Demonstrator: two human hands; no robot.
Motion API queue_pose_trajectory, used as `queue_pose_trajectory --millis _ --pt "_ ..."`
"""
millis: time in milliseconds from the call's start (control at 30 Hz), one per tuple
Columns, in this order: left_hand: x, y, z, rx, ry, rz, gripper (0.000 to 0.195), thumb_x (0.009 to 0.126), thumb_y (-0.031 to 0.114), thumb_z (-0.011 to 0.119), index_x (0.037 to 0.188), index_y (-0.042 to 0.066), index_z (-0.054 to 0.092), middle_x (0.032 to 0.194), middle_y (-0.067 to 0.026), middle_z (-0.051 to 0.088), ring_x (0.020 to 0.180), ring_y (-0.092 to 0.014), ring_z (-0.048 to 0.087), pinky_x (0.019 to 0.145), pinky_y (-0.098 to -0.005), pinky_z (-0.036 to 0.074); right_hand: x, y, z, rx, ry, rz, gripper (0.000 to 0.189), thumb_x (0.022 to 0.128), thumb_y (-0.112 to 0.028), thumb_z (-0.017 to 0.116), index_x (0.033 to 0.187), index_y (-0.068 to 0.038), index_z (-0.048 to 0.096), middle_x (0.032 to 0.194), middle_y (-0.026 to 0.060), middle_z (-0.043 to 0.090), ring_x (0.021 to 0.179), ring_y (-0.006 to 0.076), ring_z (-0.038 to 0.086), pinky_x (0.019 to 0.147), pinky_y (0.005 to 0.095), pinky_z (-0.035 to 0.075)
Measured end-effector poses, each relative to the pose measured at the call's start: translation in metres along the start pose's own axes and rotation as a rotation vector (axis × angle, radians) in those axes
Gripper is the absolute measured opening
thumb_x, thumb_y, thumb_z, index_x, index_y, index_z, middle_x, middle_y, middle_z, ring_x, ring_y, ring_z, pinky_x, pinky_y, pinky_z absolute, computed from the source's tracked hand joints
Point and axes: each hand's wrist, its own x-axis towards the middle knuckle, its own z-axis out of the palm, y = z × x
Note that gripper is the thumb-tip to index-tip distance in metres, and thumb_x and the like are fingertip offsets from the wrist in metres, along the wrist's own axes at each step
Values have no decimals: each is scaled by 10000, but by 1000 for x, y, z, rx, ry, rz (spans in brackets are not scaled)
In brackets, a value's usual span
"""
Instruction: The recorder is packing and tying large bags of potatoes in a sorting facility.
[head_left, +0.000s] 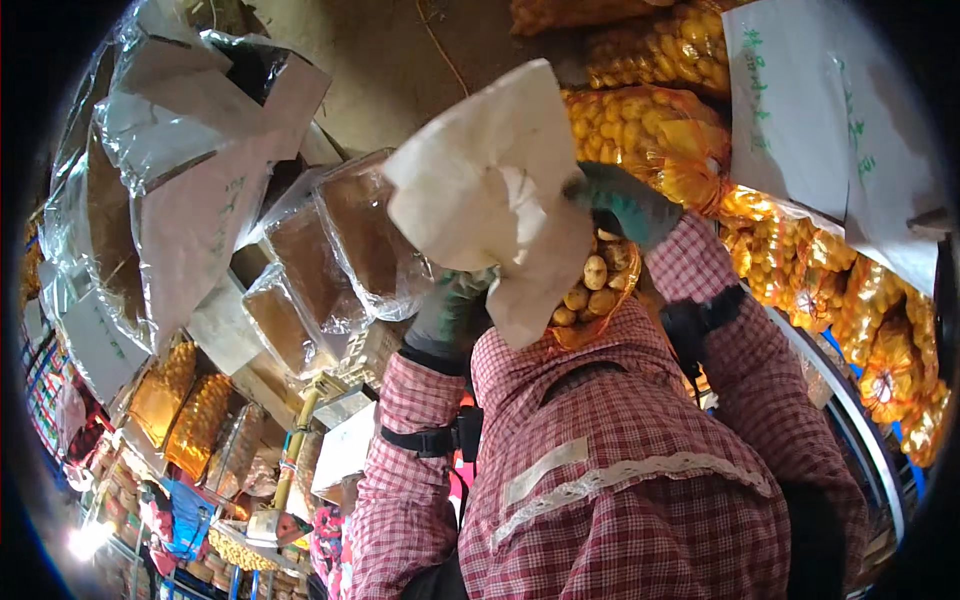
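A crumpled, pale sheet of paper or board (502, 202) is held up in front of me. My left hand (454, 311), in a grey-green glove, grips its lower left edge, with the fingertips partly hidden behind it. At its right edge is my right hand (634, 202), gloved in green, with the thumb and fingers closed on the sheet. Just below, against my checked apron, an orange mesh bag (592, 337) holds small potatoes (595, 272); the sheet covers part of it.
Filled orange net bags (645, 124) are stacked at the upper right, beside a white board bearing writing (787, 112). Plastic-lined cartons (360, 232) stand at the left. More bagged produce (196, 424) lies at the lower left, near a yellow pole (298, 442). A metal rail (847, 405) curves at the right.
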Motion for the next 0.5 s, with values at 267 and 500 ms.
queue_pose_trajectory --millis 267,500 --pt "2 -33 -53 652 41 -141 379 874 142 603 1217 6 516 1179 -93 526 1017 -192 526 868 -303 449 -124 4 -40 -277 423 122 248 823 -116 640 1032 16 628 963 46 651 859 103 596 753 239 486" --pt "70 -42 -58 1997 81 167 697 722 381 694 1296 89 429 1203 -208 494 1107 -371 498 917 -418 433 -181 21 -25 -406 437 328 337 768 -180 695 1025 32 641 937 50 661 833 116 595 761 278 486"
